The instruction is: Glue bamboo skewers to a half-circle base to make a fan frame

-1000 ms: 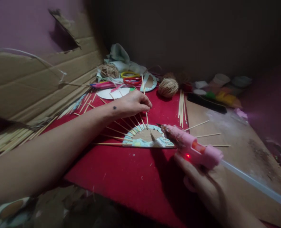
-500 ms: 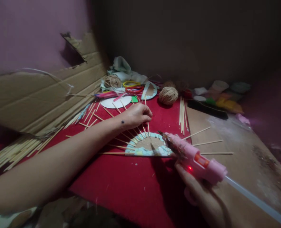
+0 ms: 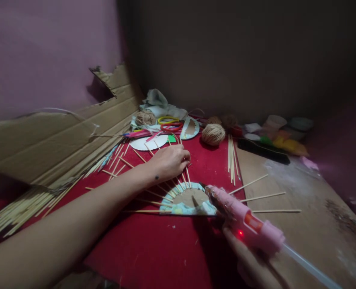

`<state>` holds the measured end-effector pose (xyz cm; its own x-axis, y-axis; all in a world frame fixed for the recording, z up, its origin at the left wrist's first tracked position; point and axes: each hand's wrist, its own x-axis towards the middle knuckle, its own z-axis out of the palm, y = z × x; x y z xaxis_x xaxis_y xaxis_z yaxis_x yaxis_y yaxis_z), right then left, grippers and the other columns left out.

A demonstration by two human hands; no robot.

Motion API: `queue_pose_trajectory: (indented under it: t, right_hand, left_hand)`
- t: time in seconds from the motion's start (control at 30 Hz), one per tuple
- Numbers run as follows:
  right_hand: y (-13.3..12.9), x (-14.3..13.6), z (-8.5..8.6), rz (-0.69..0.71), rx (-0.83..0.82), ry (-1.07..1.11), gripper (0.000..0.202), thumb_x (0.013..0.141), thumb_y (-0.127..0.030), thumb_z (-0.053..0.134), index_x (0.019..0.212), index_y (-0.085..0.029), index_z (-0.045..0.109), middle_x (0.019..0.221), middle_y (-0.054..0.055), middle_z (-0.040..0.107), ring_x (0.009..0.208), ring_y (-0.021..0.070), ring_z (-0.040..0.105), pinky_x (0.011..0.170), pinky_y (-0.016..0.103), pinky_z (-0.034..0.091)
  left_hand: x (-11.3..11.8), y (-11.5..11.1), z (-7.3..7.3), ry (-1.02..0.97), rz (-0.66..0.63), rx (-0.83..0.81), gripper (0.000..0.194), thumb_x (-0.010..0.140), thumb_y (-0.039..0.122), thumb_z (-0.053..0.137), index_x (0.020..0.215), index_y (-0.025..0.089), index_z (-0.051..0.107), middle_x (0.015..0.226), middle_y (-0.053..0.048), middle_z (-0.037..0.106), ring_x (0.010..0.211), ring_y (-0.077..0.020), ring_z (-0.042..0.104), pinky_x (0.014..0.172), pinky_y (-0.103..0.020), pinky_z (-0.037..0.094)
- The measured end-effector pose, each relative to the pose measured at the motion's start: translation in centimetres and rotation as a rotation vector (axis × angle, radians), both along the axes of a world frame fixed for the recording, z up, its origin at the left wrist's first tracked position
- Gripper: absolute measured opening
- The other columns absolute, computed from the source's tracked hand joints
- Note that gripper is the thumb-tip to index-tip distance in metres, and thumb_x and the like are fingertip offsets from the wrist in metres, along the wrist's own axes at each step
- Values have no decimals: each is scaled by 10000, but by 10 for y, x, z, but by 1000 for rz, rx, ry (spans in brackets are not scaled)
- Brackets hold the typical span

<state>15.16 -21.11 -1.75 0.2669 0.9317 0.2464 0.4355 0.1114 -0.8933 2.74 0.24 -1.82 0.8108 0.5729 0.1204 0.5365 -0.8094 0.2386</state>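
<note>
My left hand (image 3: 172, 159) is closed on a thin wooden stick (image 3: 188, 176), with its fingertips partly turned from view. The stick's lower end meets the curved edge of a half-round cardboard piece (image 3: 186, 197) rimmed in pale blue. More sticks fan out from that rim to the left and right, some partly behind my forearm. My right hand (image 3: 247, 253) grips a pink hot glue gun (image 3: 241, 212) with a red light on. Its nozzle points at the rim, right of the held stick; whether it touches is unclear. A clear glue stick (image 3: 310, 265) extends from its back.
Loose sticks lie at the left (image 3: 12, 212) beside a cardboard sheet (image 3: 60, 144). Behind are scissors (image 3: 172, 127), a twine ball (image 3: 213, 134), a white oval (image 3: 148, 142) and a second half-round piece (image 3: 190, 127). A black strip (image 3: 264, 151) lies right of the red cloth (image 3: 154, 249).
The whole scene sits lower in the picture as the view tilts up. The held stick's upper end leans slightly further left. Both hands keep their holds.
</note>
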Motion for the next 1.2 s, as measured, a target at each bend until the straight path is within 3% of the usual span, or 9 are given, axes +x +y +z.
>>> queue_pose_trajectory:
  t: [0.23,0.33,0.53,0.67,0.87,1.03,1.2]
  right_hand:
    - [-1,0,-2,27,-4,51,459,786,-259,643,1235,-341,597,1274,-31,625,1221,268,546,963,438,522]
    - [-4,1,-4,23,0,62,468,795,-254,629,1252,-341,582,1277,-31,623,1214,277,551,963,454,521]
    - [-2,2,-8,22,25,86,401,829,-274,585,1226,-319,612,1241,10,648,1204,278,562,960,447,525]
    - [-1,4,-9,-12,40,104,352,838,-316,578,1181,-290,650,1155,43,692,1111,268,629,898,397,563]
    - [16,1,-28,-100,38,130,263,840,-358,609,1056,-253,718,953,51,746,962,234,696,800,311,593]
    - [35,-14,-39,-85,5,170,260,893,-331,529,1049,-249,720,785,22,751,755,191,729,653,277,617]
    - [20,-10,-16,-89,16,163,256,864,-319,569,1060,-248,717,841,30,756,767,211,732,641,290,621]
  left_hand:
    - [-5,-8,-1,-34,-98,34,161,845,171,510,901,160,660,931,-89,623,878,-198,577,761,-317,462]
    - [-3,-3,7,-6,-32,70,181,851,179,493,902,160,665,936,-92,640,891,-197,585,777,-311,459]
    - [30,48,30,114,126,178,296,838,262,478,1050,119,627,980,-153,678,939,-266,616,791,-356,442]
    - [63,81,27,173,178,196,460,772,322,575,1141,49,553,1026,-216,676,1003,-328,596,879,-397,397]
    - [87,100,20,144,206,158,570,796,341,558,1231,-15,461,1126,-292,619,1075,-364,563,876,-390,392]
    - [85,111,30,108,236,90,585,755,419,633,1181,28,547,1111,-242,637,1030,-330,578,815,-352,418]
    - [57,102,59,13,214,33,314,781,310,575,1016,127,676,919,-99,684,833,-197,605,713,-280,422]
